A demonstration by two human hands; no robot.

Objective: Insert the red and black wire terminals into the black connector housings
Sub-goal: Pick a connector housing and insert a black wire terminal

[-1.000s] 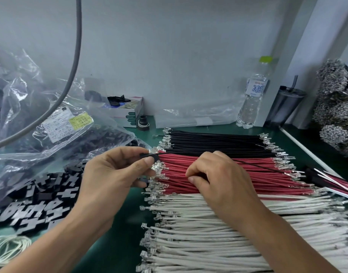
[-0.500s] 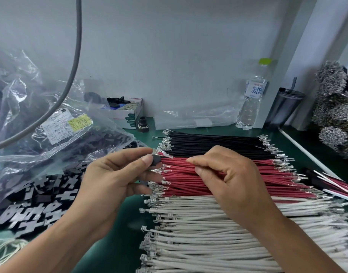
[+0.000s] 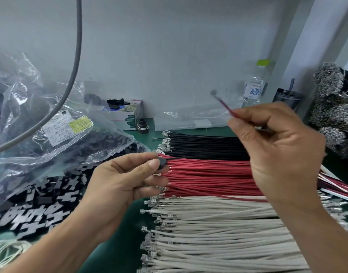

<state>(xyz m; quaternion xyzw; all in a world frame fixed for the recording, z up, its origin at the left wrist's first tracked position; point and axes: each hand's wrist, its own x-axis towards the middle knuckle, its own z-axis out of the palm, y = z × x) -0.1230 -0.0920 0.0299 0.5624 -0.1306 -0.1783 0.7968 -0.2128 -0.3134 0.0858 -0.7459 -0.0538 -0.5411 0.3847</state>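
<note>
My left hand (image 3: 119,186) pinches a small black connector housing (image 3: 162,163) between thumb and fingers; a black wire (image 3: 176,158) runs out of it to the right. My right hand (image 3: 277,150) is raised above the wire rows and pinches a single red wire (image 3: 227,108), whose metal terminal (image 3: 214,93) points up and to the left. Below lie a row of black wires (image 3: 206,143), a row of red wires (image 3: 208,178) and a row of white wires (image 3: 218,229), their terminals facing left. Loose black housings (image 3: 41,205) are heaped at the left.
A clear plastic bag (image 3: 50,138) of black parts lies at the left under a hanging grey cable (image 3: 74,75). At the back stand a small white box (image 3: 127,113), a water bottle (image 3: 255,85) and a dark cup (image 3: 287,98). Bundles of terminals (image 3: 334,107) are at the right.
My right hand has lifted off the red wire row, rising up and to the right with one red wire pinched. My left hand has kept the housing almost in place.
</note>
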